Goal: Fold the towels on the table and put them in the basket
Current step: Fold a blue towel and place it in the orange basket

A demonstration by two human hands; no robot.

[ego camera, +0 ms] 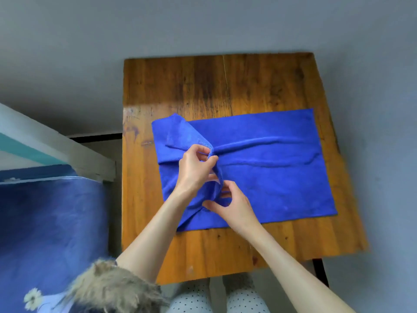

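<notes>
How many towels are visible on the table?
1. The blue towel lies spread on the table; both hands pinch its left edge, folding it over. No other towel or basket is in view.

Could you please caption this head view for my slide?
Both hands, left hand and right hand, pinch a blue microfibre towel on a wooden table.

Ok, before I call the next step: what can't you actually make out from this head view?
- Basket: not in the head view.
- Other towels: only one blue towel shows on the table.
- Towel's near-left part: hidden by the left hand and right hand, both pinching its edge.
- Layers: uncountable.
</notes>
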